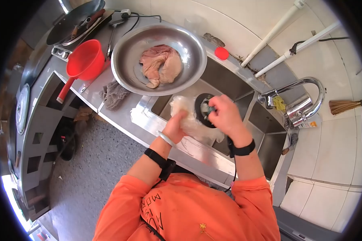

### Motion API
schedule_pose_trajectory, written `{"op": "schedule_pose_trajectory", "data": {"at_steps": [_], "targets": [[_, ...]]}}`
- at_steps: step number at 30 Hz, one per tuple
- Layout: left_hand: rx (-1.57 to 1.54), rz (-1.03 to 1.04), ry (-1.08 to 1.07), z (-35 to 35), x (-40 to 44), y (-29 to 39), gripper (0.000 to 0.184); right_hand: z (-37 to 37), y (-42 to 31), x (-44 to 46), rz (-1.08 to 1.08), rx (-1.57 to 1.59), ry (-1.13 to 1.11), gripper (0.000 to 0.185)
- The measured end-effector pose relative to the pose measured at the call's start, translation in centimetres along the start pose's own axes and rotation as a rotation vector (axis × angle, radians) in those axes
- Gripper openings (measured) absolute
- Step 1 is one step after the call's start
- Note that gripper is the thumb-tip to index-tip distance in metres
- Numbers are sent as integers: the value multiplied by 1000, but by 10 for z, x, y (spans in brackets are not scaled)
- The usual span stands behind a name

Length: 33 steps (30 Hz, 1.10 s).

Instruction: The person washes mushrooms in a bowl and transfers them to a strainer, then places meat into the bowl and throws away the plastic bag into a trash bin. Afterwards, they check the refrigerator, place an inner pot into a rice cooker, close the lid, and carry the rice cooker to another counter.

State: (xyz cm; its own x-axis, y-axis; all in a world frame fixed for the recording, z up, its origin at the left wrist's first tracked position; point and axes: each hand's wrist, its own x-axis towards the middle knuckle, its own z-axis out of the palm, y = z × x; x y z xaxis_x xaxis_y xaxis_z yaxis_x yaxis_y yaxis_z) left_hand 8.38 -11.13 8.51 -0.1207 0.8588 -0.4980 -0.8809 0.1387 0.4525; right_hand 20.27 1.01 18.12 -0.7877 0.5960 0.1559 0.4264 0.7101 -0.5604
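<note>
My left hand (pixel 176 125) is wrapped round a crumpled clear plastic bag (pixel 201 131) over the front of the sink. Just right of it is a dark round thing (pixel 200 105) with pale bits on it; whether it is a small bowl or a drain part I cannot tell. My right hand (pixel 226 117) is closed in a pinch at its right edge, and what the fingers hold is hidden. Beyond both hands, a large steel basin (pixel 124 64) rests across the counter and the sink's left end. Pale raw poultry meat (pixel 160 66) lies inside it.
A red dipper (pixel 85 60) and a grey rag (pixel 114 95) lie left of the basin. A chrome faucet (pixel 319 94) rises at the right of the steel sink (pixel 225 78). A wok (pixel 74 24) stands at the back left. A red lid (pixel 221 53) sits behind the sink.
</note>
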Motion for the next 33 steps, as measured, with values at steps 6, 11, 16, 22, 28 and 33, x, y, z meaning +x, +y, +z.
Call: {"op": "schedule_pose_trajectory", "data": {"at_steps": [6,11,16,22,28,33], "targets": [[37,18,-269,-7,-23,4,53,32,-19,-5,-184,-93,55,15],[-47,96,-92,-7,-31,11,42,29,-30,-10,28,390,158,17],[44,171,-120,-8,-31,18,39,27,-14,-24,536,667,-105,22],[19,59,-47,-10,-26,5,46,27,13,-32,446,484,-14,12],[-75,-4,-132,-12,-15,-2,53,21,-41,-34,-356,-446,336,14],[-196,74,-231,-14,-12,-10,41,49,-37,-53,-431,-421,44,22]]}}
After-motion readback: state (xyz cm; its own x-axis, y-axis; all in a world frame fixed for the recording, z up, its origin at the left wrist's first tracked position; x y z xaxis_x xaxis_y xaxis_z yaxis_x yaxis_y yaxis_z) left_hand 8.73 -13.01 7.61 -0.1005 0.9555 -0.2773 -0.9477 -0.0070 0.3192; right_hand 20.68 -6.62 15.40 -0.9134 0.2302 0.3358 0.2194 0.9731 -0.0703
